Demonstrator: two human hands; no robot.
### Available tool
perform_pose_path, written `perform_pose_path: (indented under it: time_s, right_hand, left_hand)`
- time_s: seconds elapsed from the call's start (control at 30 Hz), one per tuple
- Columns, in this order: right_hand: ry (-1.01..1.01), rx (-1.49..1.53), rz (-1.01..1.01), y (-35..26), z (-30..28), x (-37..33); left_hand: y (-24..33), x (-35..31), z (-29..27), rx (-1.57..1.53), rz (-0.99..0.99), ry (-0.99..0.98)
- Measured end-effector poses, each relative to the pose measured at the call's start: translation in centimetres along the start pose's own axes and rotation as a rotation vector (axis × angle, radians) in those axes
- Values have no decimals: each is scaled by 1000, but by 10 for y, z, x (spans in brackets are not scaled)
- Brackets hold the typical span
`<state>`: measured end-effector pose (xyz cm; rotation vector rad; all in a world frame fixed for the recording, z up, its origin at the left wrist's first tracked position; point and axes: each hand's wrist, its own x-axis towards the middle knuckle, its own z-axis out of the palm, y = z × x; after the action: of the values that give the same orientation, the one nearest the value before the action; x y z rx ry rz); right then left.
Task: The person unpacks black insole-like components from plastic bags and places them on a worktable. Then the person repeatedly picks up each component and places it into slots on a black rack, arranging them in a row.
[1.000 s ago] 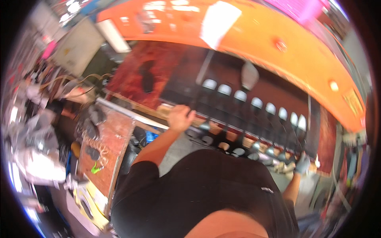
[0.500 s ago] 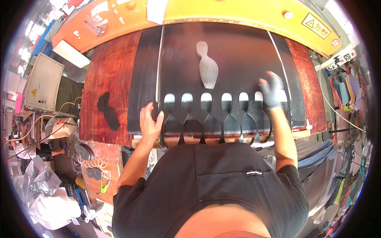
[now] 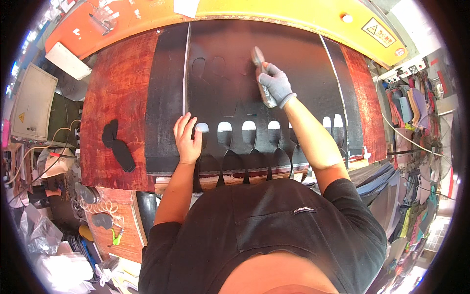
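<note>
My right hand [image 3: 278, 84], in a grey glove, is closed around a sole-shaped cutting die [image 3: 267, 97]. The die is tilted on its side over the middle of a black sheet [image 3: 303, 63]; I cannot tell whether its edge touches the sheet. Bare and with its fingers apart, my left hand [image 3: 187, 139] rests by the sheet's near left edge and holds nothing. A row of sole-shaped cutouts [image 3: 248, 134] runs along the near edge, partly behind my right forearm. Faint cut outlines [image 3: 198, 67] show on the sheet's far left part.
An orange-yellow machine beam [image 3: 264, 11] spans the far side. Black sole pieces [image 3: 122, 156] lie on the reddish board at left. Below them, a small wooden table [image 3: 125, 235] carries a coiled hose. Stacked and hanging sheets [image 3: 411, 108] stand at right.
My right hand has moved left and away from me, from the sheet's right side, and taken hold of the cutting die, which lay flat. My left hand stays near the left edge.
</note>
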<state>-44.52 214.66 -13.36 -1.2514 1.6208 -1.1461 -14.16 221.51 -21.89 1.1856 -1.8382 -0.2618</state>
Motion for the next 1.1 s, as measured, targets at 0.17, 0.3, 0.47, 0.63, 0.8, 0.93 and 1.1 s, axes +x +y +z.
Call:
perform_pose_path:
  time_s: [0.17, 0.3, 0.47, 0.63, 0.8, 0.93, 1.1]
  right_hand:
    - [63, -728, -121, 9, -14, -7]
    - [142, -880, -251, 11, -12, -11]
    - [131, -928, -237, 11, -13, -10]
    - [104, -843, -290, 24, -24, 0]
    - [250, -444, -291, 46, -68, -11]
    - [356, -727, -401, 66, -134, -92]
    - [679, -1007, -368, 114, -195, -218]
  left_hand:
    - [1, 5, 1, -39, -18, 10]
    - [-2, 7, 2, -56, 1, 8]
    - [-3, 12, 5, -61, -1, 11]
    - [-2, 13, 5, -50, -37, -14]
    - [-3, 23, 4, -71, 38, -13]
    - [11, 13, -18, -225, -197, -50]
    - [41, -58, -64, 44, -27, -77]
